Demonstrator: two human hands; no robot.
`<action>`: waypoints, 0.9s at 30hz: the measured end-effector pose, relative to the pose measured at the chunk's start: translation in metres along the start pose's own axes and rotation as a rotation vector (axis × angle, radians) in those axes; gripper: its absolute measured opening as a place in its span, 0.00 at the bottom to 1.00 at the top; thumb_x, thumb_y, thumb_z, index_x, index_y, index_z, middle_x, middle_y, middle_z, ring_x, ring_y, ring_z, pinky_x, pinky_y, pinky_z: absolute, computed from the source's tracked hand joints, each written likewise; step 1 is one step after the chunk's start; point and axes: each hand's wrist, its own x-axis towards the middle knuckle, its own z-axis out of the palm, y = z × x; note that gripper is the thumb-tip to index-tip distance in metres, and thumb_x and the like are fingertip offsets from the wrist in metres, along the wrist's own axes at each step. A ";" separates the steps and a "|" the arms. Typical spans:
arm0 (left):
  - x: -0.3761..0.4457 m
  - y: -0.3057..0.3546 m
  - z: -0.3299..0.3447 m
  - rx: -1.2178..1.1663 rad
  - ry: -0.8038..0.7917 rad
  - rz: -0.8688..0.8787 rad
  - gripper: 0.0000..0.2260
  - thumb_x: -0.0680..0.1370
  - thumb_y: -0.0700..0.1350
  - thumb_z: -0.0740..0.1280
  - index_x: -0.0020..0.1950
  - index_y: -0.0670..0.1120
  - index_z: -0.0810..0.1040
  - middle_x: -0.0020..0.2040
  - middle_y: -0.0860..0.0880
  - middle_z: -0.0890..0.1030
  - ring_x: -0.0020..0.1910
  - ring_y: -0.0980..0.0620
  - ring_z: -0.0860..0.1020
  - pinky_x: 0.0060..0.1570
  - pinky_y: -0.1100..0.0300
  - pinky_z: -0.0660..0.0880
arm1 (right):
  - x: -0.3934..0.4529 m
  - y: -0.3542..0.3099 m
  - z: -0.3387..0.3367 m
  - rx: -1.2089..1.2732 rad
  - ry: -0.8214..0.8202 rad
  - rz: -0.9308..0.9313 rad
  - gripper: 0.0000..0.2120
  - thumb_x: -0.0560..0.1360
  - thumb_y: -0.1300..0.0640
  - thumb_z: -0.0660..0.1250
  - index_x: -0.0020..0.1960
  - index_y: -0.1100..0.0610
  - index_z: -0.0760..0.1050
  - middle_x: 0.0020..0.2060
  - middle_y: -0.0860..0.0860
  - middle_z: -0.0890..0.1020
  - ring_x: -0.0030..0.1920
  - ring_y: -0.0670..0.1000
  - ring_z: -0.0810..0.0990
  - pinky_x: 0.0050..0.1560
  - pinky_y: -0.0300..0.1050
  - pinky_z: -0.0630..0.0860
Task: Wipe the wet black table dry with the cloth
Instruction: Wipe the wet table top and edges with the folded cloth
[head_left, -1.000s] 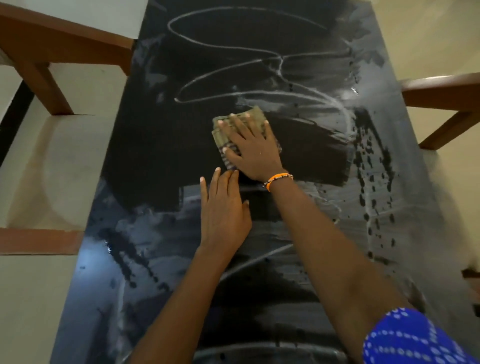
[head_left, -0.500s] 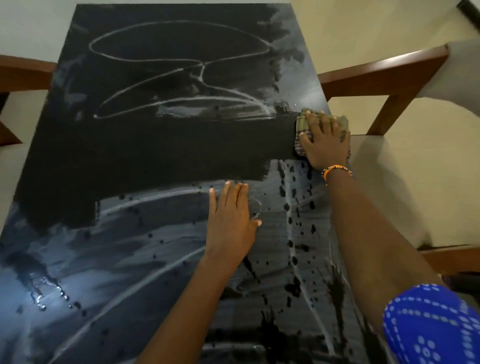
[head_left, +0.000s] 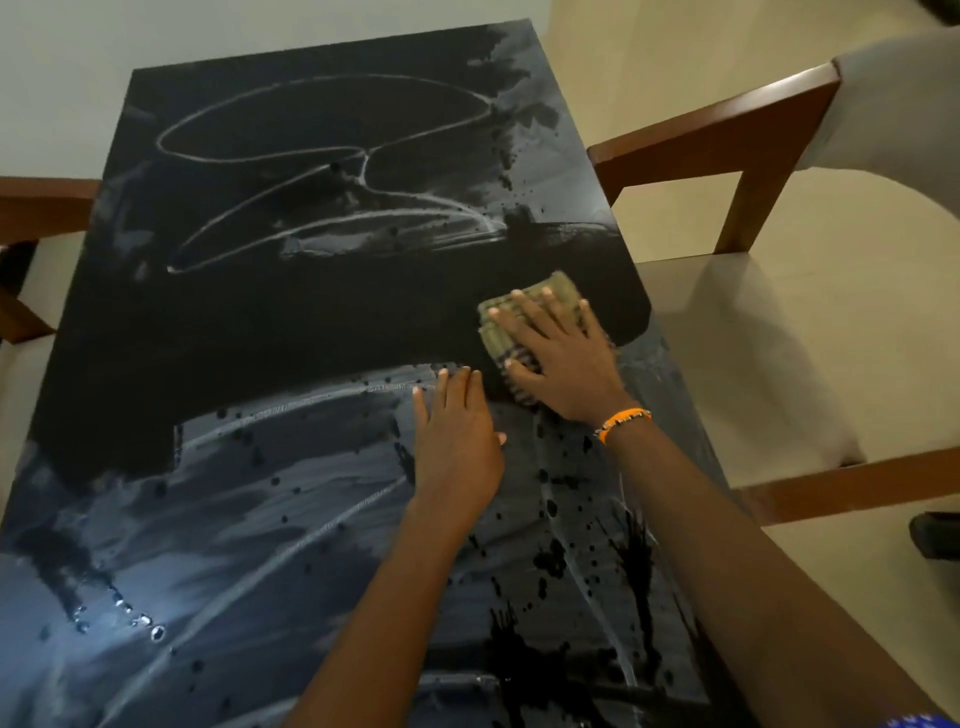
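The right hand, fingers spread flat on the folded olive-green checked cloth, has swept back from the glossy black worktop's three-o'clock edge toward centre, widening the dry band; left hand rests flat.

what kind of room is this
Probably a home dining area: a long black table with wooden-framed chairs with pale cushioned seats drawn up on both sides, standing on a light tiled-looking floor.
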 end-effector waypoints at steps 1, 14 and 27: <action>0.001 0.009 0.001 -0.013 -0.014 0.027 0.34 0.78 0.51 0.62 0.77 0.43 0.47 0.78 0.46 0.50 0.77 0.47 0.45 0.74 0.47 0.39 | -0.008 0.016 -0.002 -0.002 0.029 0.070 0.31 0.72 0.39 0.46 0.74 0.42 0.55 0.76 0.49 0.58 0.76 0.55 0.52 0.72 0.65 0.48; 0.007 0.041 0.017 0.100 -0.119 0.076 0.40 0.74 0.56 0.65 0.77 0.44 0.47 0.78 0.46 0.48 0.77 0.48 0.45 0.72 0.44 0.36 | 0.059 0.101 -0.020 0.311 0.006 0.523 0.30 0.79 0.46 0.53 0.77 0.49 0.46 0.74 0.58 0.56 0.65 0.66 0.68 0.62 0.60 0.69; 0.002 0.028 0.019 -0.106 -0.027 0.116 0.37 0.72 0.57 0.68 0.76 0.47 0.55 0.77 0.49 0.56 0.77 0.50 0.52 0.73 0.46 0.38 | -0.118 0.041 -0.015 0.121 0.064 0.495 0.31 0.77 0.42 0.45 0.77 0.51 0.47 0.77 0.56 0.52 0.74 0.61 0.57 0.71 0.56 0.60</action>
